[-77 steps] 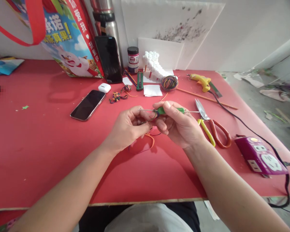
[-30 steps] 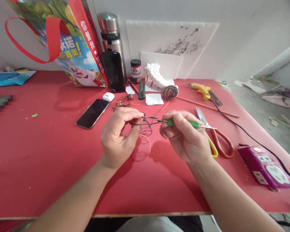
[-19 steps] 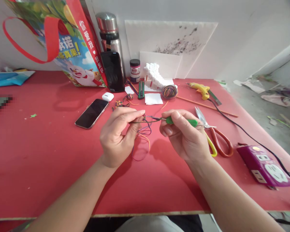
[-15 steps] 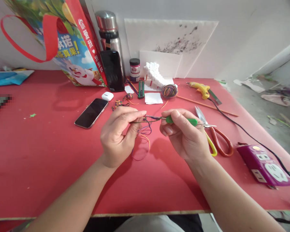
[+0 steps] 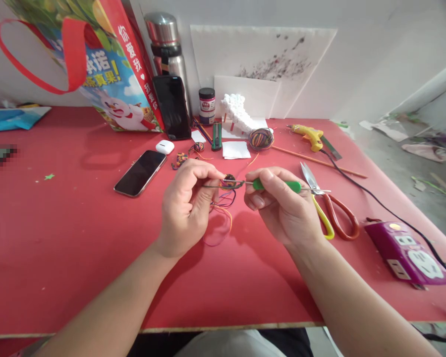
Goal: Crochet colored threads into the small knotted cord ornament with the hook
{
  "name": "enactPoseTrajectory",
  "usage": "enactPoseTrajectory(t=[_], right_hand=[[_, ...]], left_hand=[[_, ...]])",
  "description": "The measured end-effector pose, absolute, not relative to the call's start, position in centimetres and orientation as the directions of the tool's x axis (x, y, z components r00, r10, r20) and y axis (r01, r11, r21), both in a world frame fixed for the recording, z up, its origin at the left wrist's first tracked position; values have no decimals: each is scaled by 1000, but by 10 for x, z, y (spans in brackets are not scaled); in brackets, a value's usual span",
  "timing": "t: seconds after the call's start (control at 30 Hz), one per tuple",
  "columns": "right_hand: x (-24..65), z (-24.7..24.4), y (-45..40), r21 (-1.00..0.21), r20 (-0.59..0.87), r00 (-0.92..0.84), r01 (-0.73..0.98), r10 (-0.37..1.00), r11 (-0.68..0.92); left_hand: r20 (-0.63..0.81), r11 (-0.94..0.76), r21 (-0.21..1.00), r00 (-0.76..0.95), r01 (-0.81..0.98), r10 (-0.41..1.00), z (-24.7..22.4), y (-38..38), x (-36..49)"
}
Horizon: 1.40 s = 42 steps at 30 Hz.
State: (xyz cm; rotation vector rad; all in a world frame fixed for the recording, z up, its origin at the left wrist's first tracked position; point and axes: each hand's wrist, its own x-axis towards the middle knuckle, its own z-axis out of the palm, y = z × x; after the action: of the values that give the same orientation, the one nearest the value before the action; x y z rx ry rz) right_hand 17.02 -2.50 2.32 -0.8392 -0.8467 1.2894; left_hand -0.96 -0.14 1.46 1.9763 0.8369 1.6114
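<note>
My left hand point(image 5: 188, 208) pinches a small dark multicoloured piece of crochet point(image 5: 229, 181) between thumb and fingers, most of it hidden behind the fingertips. Loose purple and orange yarn ends point(image 5: 226, 210) dangle below it. In my right hand point(image 5: 282, 206) is a crochet hook point(image 5: 293, 186) with a green handle, gripped by thumb and fingers. Its thin metal shaft points left, and its tip meets the crochet piece beside my left fingertips. A strand of yarn runs up toward the multicoloured yarn ball point(image 5: 260, 139) behind my hands.
Scissors point(image 5: 329, 208) lie open just right of my right hand, near a purple power socket point(image 5: 405, 253) and a yellow glue gun point(image 5: 308, 136). One phone point(image 5: 140, 173) lies at left; another phone point(image 5: 172, 106) leans on a steel flask point(image 5: 163, 34) beside a gift bag point(image 5: 122, 94).
The crochet piece has turned so that more of its coloured body shows between my hands. My left hand has tilted slightly, and the hook has shifted a little left.
</note>
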Motion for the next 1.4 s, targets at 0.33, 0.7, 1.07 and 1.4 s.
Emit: enactPoseTrajectory(t=[0.33,0.7,1.07,1.4], right_hand=[[170,24,-24,-891,64,86,-443,994,95],[173,27,-22,-886,13,103,-460,995,60],[173,27,-20,-880,23,132,-468,991,83],[171,27,-20,-876,25,140,-474,990,89]], left_hand=[[652,-668,730,148,144,744,14,-1,-11],[739,-781,580,255,231,624,17,3,-15],[660,-686,719,200,113,724,14,0,-12],[664,-691,713,200,122,721,16,-1,-12]])
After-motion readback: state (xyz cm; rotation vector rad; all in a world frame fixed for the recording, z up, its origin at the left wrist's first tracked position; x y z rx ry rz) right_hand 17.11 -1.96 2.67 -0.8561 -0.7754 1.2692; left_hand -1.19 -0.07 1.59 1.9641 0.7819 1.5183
